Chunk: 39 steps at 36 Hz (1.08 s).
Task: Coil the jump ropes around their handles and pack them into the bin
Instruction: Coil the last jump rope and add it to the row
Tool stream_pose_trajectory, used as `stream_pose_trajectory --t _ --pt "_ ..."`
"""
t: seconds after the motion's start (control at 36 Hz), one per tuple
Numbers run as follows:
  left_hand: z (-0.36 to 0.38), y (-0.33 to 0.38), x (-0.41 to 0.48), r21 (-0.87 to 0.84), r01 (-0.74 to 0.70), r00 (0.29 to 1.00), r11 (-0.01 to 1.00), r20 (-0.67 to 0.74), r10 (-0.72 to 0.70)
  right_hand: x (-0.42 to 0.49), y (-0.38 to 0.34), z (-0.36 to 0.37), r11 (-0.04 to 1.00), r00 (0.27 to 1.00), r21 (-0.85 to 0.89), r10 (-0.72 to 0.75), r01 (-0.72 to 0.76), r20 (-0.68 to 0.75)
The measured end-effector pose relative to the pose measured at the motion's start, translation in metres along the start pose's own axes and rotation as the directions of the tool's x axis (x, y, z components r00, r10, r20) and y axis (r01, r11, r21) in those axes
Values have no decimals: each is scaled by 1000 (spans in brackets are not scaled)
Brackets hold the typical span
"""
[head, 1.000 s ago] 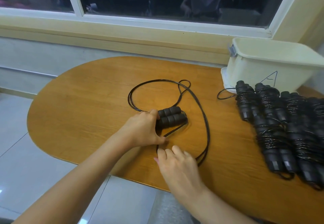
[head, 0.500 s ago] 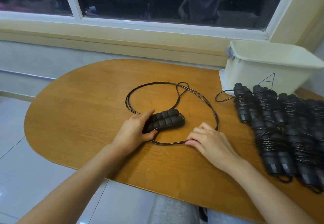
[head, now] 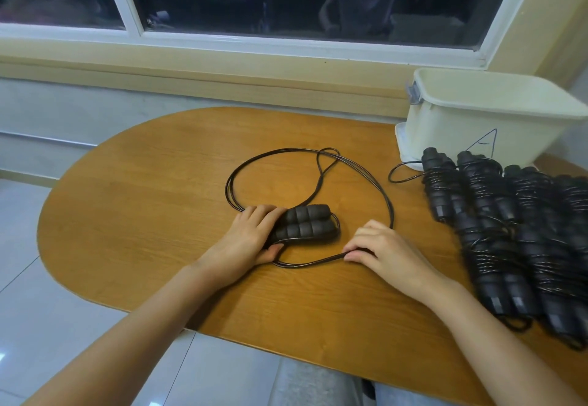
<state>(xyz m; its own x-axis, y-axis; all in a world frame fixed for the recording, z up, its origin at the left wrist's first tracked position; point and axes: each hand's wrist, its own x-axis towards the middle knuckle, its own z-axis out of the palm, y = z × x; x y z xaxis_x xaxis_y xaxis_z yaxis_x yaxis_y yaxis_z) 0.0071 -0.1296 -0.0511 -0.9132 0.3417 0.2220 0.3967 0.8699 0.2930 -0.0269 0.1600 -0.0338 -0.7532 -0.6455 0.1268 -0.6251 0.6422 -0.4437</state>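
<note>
Already we have many coiled ropes [head: 509, 230] piled by the bin [head: 477, 119], unpacked, while our left hand [head: 251, 240] grips one rope's handles [head: 305, 224] and our right hand [head: 381, 246] pinches its loose cord [head: 318, 151] on the bench [head: 143, 199].

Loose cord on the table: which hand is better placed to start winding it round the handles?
Right, most likely. The right hand pinches the cord just beside the handles, free to carry it round them. The left hand grips both handles together, so it serves best as the anchor.
</note>
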Motion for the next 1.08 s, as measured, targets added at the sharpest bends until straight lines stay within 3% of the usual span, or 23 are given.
stream_pose_trajectory --t 0.22,0.33,0.47,0.67,0.83,0.92,1.08 --pt "-3 -2 5 54 -18 994 998 111 12 0 -1 -2 1000 999 -16 19 -18 31" --pt "-6 4 5 14 -48 998 999 46 47 -2 4 -6 999 998 -23 43 -42 52" --pt "-24 14 10 -59 -88 987 994 -143 79 -4 20 -16 997 996 13 70 -70 54" --pt "-46 36 13 -8 -289 935 957 -217 280 11 25 -50 933 966 251 245 -257 82" --pt "-48 78 8 194 -447 878 873 -91 470 45 18 -75 914 949 259 285 -312 139" --pt "-43 93 7 316 -401 900 860 -40 434 57 6 -85 918 949 244 294 -314 114" --pt "-29 84 16 497 -183 976 848 -11 217 45 -45 -101 928 976 306 214 -215 38"
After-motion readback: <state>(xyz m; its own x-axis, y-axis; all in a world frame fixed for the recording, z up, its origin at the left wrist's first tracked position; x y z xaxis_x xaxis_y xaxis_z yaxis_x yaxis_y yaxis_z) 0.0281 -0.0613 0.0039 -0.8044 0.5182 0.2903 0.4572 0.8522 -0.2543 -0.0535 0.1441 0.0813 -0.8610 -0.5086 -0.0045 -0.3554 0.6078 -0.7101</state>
